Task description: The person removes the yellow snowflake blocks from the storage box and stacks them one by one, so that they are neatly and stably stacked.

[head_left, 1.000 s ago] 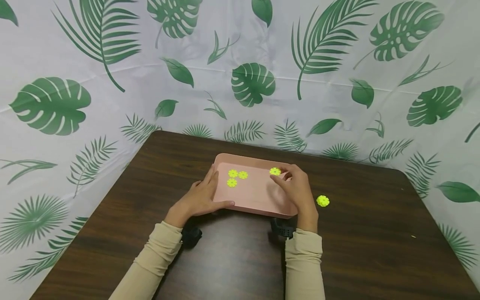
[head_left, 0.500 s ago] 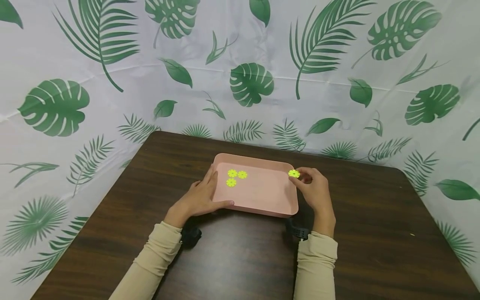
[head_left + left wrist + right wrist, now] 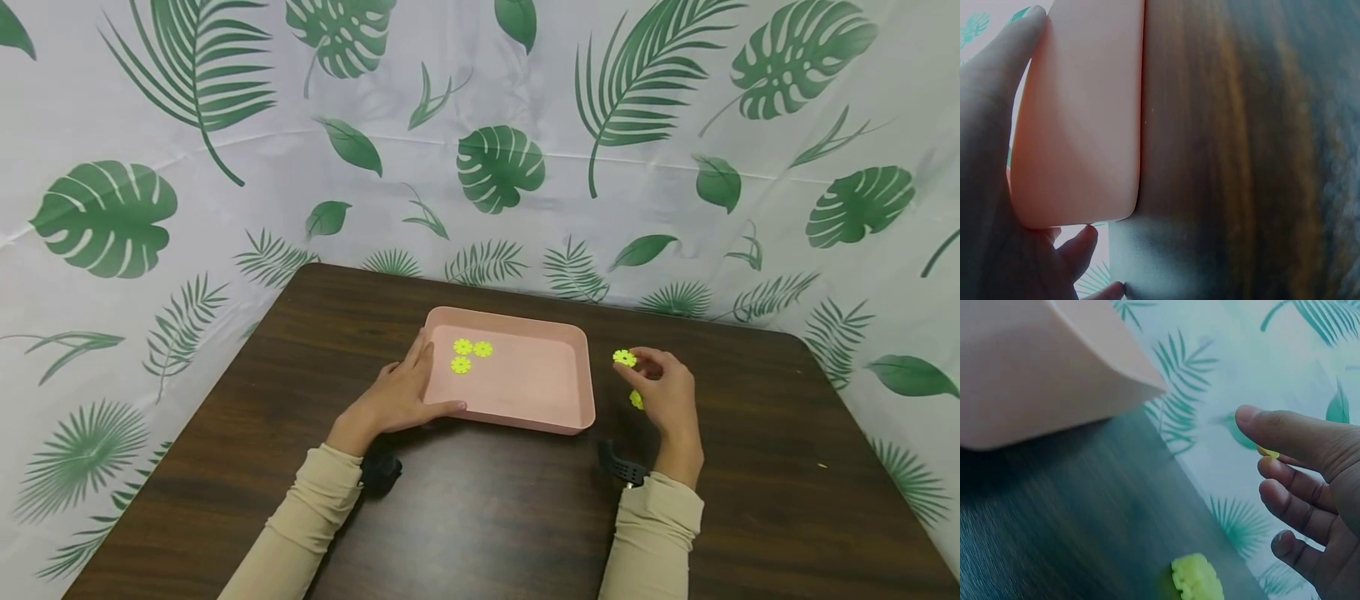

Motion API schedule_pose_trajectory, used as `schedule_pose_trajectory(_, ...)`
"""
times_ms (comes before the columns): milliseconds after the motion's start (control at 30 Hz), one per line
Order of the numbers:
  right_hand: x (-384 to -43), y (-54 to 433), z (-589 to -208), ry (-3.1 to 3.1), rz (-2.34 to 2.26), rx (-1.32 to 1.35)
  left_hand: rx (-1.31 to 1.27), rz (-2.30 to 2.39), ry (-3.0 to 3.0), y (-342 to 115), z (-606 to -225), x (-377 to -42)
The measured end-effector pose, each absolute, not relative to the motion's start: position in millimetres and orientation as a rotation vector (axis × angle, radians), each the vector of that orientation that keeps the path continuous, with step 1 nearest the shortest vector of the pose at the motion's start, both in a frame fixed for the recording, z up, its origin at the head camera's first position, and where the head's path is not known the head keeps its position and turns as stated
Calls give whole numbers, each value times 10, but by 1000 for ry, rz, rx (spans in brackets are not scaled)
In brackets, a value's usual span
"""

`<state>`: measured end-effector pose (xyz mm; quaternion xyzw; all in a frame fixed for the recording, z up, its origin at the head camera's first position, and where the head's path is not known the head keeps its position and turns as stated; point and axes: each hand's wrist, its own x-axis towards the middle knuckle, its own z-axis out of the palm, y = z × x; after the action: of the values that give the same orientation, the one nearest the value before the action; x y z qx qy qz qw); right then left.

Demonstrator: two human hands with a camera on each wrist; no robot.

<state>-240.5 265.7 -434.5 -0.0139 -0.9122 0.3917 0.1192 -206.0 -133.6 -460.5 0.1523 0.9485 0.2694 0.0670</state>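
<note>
My left hand (image 3: 393,392) rests on the near left corner of a pink tray (image 3: 536,400), fingers extended along its left side and thumb along its front edge. Several fingertips show past the tray's corner in the left wrist view. Just off the tray's right side, my right hand (image 3: 666,396) pinches a yellow flower-shaped disc (image 3: 624,358) between thumb and index finger, above the table. Only a sliver of that disc shows in the right wrist view. Three similar discs (image 3: 462,346) lie flat inside the tray, toward its left.
A small stack of yellow discs (image 3: 1197,577) sits on the table right of the tray, partly hidden behind my right hand in the head view. The dark wood table (image 3: 480,517) meets a leaf-printed cloth (image 3: 405,167) at the back.
My right hand has moved right, carrying the disc from over the tray's right part to beyond its right rim. The left hand, the tray and the three discs in it stay put.
</note>
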Motion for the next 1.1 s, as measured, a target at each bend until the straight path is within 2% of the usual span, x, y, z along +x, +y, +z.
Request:
schedule_pose_trajectory(433,-2323,2825,-4366,-2685,1162,-149,449,812,2852,-1330,-4595,-2047)
schedule_pose_trajectory(767,-2201,3132,-4548,-2730,1198,-356,459,797,2860,-1337,-4616,-2066)
schedule_pose_trajectory(1100,-2184,3220,-4616,-2772,1221,-337,444,800,2845,-1322,-4572,-2051)
